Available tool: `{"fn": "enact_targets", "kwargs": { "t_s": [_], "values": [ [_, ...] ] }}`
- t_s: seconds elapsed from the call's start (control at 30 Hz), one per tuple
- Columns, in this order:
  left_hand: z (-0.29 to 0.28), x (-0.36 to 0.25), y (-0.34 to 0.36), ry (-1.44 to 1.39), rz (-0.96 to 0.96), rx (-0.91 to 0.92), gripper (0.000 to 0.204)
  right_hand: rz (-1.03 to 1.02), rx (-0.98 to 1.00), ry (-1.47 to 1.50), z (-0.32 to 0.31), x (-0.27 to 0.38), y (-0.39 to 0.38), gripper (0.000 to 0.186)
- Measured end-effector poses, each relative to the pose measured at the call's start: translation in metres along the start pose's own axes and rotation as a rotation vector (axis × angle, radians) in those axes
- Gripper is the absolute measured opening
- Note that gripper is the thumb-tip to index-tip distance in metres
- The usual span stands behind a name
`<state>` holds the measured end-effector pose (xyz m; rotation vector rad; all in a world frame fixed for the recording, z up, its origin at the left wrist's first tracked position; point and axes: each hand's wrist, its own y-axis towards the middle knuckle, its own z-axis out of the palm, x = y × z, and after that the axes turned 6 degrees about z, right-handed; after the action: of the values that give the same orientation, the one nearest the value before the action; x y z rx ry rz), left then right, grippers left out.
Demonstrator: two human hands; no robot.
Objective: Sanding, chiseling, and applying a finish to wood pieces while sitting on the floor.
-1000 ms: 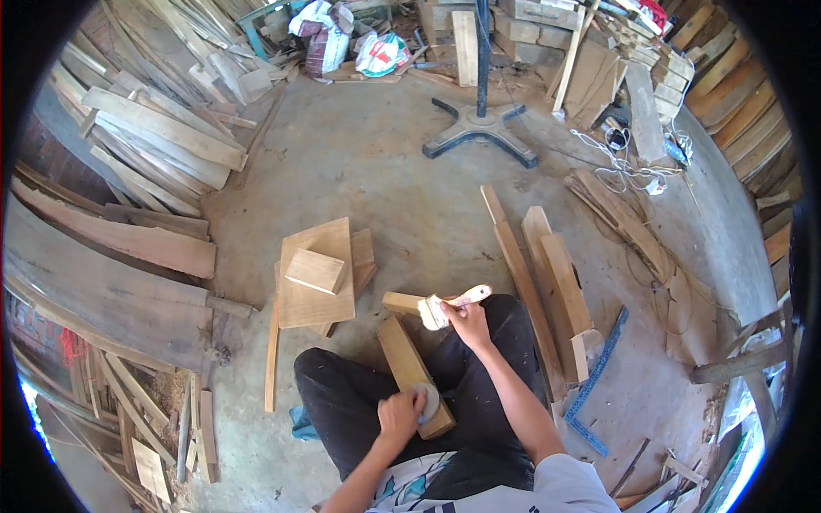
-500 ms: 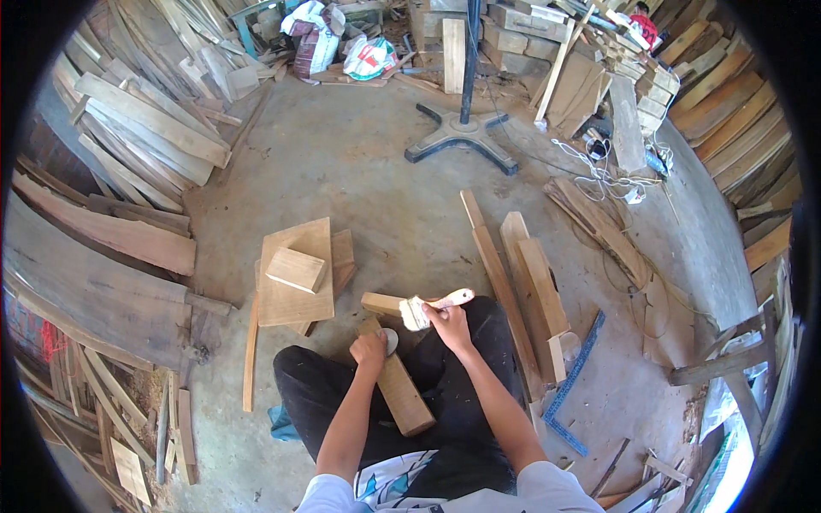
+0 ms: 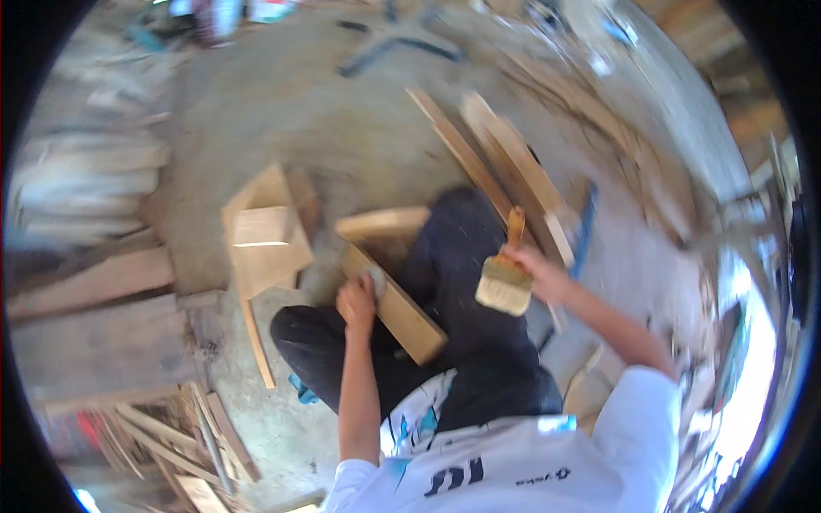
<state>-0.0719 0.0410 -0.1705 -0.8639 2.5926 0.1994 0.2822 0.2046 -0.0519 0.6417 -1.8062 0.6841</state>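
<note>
My left hand has its fingers closed round a pale round object, perhaps a pad, on the long wooden piece lying across my lap. My right hand grips the handle of a wide paintbrush, now out to the right over my dark-trousered knee, its pale bristles pointing down. Another short beam lies crosswise at the far end of the piece under my left hand.
Stacked boards with a small block sit left front. Long beams and a blue square lie at right. Timber piles line the left side. A cross-shaped stand base is at the back. Blur softens the surroundings.
The view has swung, shifting the floor items upward. My right hand has moved rightward and turned the brush bristles down. Over the last second my left hand slid toward the piece's far end.
</note>
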Motion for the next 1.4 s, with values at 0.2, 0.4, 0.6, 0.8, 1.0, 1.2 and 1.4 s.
{"fn": "enact_targets", "kwargs": {
  "t_s": [0.2,0.4,0.6,0.8,1.0,1.2,1.4],
  "values": [
    [-0.024,-0.018,0.021,0.017,0.048,0.031,0.045,0.873,0.013,1.001,-0.031,0.031,-0.159,0.048],
    [-0.016,-0.015,0.014,-0.016,0.018,0.104,0.045,0.840,-0.071,1.460,0.021,0.012,-0.237,0.036],
    [-0.015,-0.007,0.009,-0.007,0.008,0.107,0.047,0.915,-0.375,1.571,0.044,0.015,-0.241,0.028],
    [-0.021,-0.013,0.011,-0.041,-0.002,0.132,0.048,0.904,-0.423,1.542,0.039,0.046,-0.223,0.030],
    [-0.023,-0.013,0.011,-0.053,-0.029,0.145,0.045,0.684,-0.130,1.586,0.037,0.021,-0.233,0.028],
    [-0.020,-0.012,0.011,-0.075,-0.047,0.132,0.046,0.709,-0.138,1.579,0.038,0.013,-0.235,0.028],
    [-0.022,-0.013,0.009,-0.018,0.015,0.071,0.047,0.727,-0.143,1.554,0.038,0.014,-0.230,0.029]
  ]
}}
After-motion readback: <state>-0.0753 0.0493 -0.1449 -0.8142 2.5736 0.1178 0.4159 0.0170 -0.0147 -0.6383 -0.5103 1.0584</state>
